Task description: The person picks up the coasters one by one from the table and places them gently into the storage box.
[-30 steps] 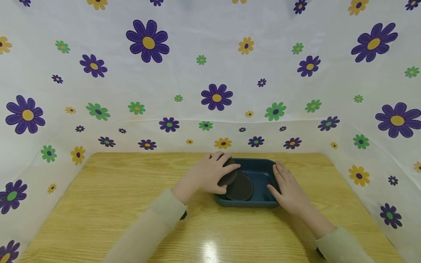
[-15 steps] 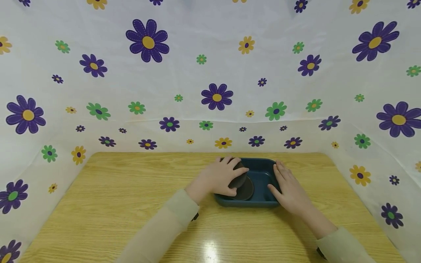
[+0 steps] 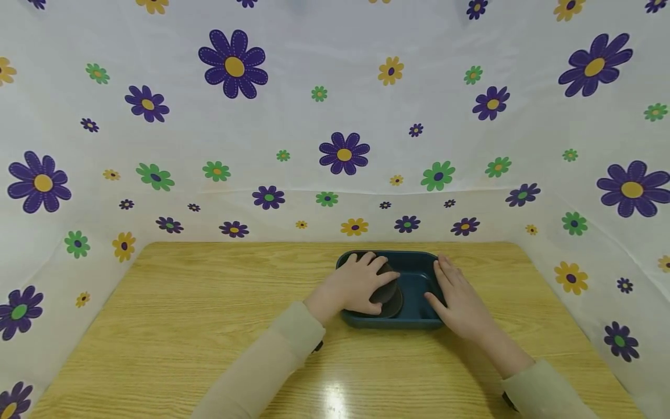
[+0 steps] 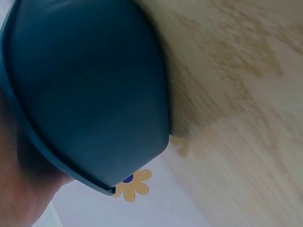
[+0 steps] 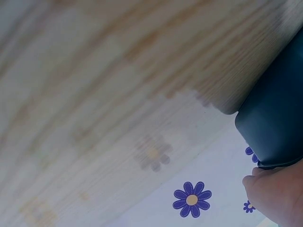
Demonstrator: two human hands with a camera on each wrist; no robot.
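Observation:
In the head view my left hand (image 3: 355, 284) reaches over the left end of a dark blue rectangular tub (image 3: 417, 281). It holds a dark round disc, like a coaster (image 3: 388, 286), with fingers spread over the top and the thumb at the near edge. A second dark disc (image 3: 396, 304) lies inside, partly covered by the held one. At the tub's right end my right hand (image 3: 463, 299) rests with fairly straight fingers along the rim. The left wrist view shows the tub's outer wall (image 4: 90, 99); the disc is hidden there.
The tub stands toward the back of a wood-grain table (image 3: 220, 308). A white cloth (image 3: 293, 122) printed with flowers hangs behind the table and along both sides.
My left hand has moved right with the held disc, from the tub's left edge to farther inside, over the other disc. The right hand has stayed at the rim.

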